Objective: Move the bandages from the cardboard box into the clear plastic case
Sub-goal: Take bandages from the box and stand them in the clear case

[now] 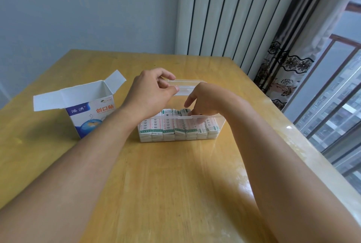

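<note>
Clear plastic case (214, 125): stands on the wooden tabletop (166, 184), near its middle; it serves as the landmark for every place below.
Lid (185, 87): transparent, raised at the far side of the case, so the case is open at the top.
Bandages (170, 128): wrapped strips with green and red print, packed on edge in a row that fills the case from its left wall to its right wall; a few near the middle stand higher than the rest.
Left hand (151, 91): above the far left part of the case, fingers curled, thumb and fingertips pinching the left end of the lid.
Right hand (203, 99): over the right half of the case, fingers pointing down into it, fingertips among the tops of the bandages; whether they pinch a bandage or only press on it cannot be told through the case wall.
Cardboard box (88, 109): white and blue with red Chinese print, upright just left of the case and apart from it, top flaps folded open; only bare white inner walls show, and its bottom is out of sight.
Radiator (224, 12): white, ribbed, on the wall beyond the case.
Curtain (283, 66): patterned, beyond and right of the case.
Window (336, 96): far right of the case, past the tabletop's edge.
</note>
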The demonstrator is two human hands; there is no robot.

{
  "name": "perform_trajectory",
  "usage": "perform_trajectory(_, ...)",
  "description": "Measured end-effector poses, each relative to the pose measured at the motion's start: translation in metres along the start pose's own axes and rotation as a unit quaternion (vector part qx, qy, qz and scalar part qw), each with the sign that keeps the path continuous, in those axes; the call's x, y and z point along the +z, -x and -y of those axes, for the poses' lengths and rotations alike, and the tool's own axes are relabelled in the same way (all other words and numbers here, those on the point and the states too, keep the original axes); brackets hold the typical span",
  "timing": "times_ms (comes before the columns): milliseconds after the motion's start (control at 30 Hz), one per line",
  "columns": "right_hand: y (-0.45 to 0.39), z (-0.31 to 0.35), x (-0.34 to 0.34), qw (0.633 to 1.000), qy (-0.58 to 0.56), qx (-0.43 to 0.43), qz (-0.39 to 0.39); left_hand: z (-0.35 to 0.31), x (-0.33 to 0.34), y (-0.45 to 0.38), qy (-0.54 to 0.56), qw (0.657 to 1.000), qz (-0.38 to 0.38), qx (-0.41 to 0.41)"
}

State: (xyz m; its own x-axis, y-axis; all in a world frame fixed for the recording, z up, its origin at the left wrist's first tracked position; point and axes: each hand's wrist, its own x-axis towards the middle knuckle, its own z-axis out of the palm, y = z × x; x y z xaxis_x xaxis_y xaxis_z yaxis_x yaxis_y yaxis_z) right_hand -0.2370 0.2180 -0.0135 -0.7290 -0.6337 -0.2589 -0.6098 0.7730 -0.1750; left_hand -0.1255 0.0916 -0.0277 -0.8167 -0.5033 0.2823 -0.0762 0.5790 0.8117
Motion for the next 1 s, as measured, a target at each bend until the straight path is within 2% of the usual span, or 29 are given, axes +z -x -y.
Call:
perform_trajectory(67,-0.003,-0.001,0.000,1.000,0.021,-0.006,0.012,0.000,-0.001,0.001,-0.027,0.999,0.018,0.008)
perform_trajectory(133,-0.005,-0.001,0.000,0.999,0.040,-0.016,0.022,-0.002,-0.003,0.003,-0.082,0.994,0.068,0.015)
perform_trajectory(267,-0.011,0.000,0.001,0.996,0.081,-0.024,0.022,-0.004,-0.005,0.004,-0.187,0.968,0.163,0.028)
perform_trajectory(367,-0.014,-0.001,0.002,0.993,0.110,-0.014,0.029,-0.005,-0.003,0.005,-0.221,0.955,0.195,0.025)
perform_trajectory(733,-0.021,-0.002,0.003,0.993,0.117,-0.010,0.026,-0.012,-0.001,0.011,-0.289,0.930,0.224,0.028)
perform_trajectory(1000,-0.022,-0.003,0.005,0.996,0.089,0.006,0.006,-0.012,-0.001,0.011,-0.295,0.930,0.219,0.029)
